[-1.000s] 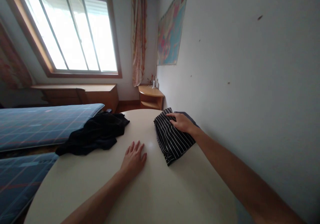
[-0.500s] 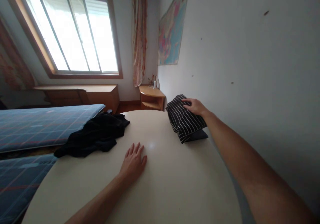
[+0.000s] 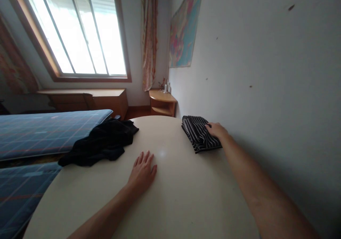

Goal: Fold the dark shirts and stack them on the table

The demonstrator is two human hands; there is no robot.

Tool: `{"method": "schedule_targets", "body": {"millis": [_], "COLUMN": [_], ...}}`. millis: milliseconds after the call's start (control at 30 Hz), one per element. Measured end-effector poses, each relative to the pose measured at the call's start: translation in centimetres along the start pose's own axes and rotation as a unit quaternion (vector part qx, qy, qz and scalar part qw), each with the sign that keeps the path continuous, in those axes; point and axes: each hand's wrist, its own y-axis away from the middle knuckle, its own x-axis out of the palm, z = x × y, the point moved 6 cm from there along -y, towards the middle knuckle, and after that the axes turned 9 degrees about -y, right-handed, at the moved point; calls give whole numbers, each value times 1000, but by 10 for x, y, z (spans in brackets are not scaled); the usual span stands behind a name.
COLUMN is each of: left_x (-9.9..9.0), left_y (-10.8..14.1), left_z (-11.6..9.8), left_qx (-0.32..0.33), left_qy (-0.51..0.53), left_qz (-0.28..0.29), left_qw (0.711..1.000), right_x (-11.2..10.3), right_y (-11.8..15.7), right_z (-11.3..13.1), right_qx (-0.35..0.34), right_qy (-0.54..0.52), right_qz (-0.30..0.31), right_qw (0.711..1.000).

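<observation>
At the right far side of the round white table [image 3: 170, 203] lies a folded black garment with thin white stripes [image 3: 197, 134]; its exact kind cannot be made out. My right hand [image 3: 216, 129] reaches over the garment's right side, its fingers bent and closed on the cloth, the fingertips partly hidden. Flat on the tabletop near the middle rests my left hand [image 3: 143, 169], open, fingers stretched, holding nothing. To its left, a crumpled black garment [image 3: 103, 141] spreads over the table's left edge.
Blue plaid mattresses [image 3: 53, 134] stand beside the table on the left. A white wall [image 3: 253, 54] runs close along the right. Farther back are a wooden desk [image 3: 109, 93], a small corner shelf [image 3: 162, 96] and a bright window [image 3: 80, 36].
The striped garment has come down from a tilted position to lie flatter on the table, and my right hand has lowered with it. My left hand has stayed in place.
</observation>
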Motion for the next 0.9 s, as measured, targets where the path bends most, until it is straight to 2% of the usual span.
{"method": "schedule_targets", "body": {"millis": [133,300,367,433,500,567,633,700,800,900], "left_x": [1,-2,-3,-4,-3,-2,-1,-1,-4,-13], "left_y": [0,1,2,3,3,3,4,4,3,-2], "left_z": [1,0,0,0,1,2,2,2,4,17], "left_qx": [0,0,-2,-4,-4,-3,-4,-4,4,9], "left_qy": [-3,-4,0,4,7,8,7,7,16,29], "left_qz": [-4,3,7,9,9,9,8,7,-3,-39], "left_qw": [1000,1000,1000,1000,1000,1000,1000,1000,1000,999], "right_x": [-15,-20,-12,3,21,34,38,34,29,43], "right_y": [9,23,29,36,46,55,63,72,94,126], "right_z": [8,48,66,79,85,87,89,96,123,153], "right_qx": [63,76,67,63,66,59,41,11,-98,-205], "right_qy": [55,21,-7,-25,-23,-2,22,40,45,7], "right_qz": [-15,-26,-8,34,80,87,50,-15,-97,-95], "right_qw": [996,997,998,997,994,994,998,999,989,974]}}
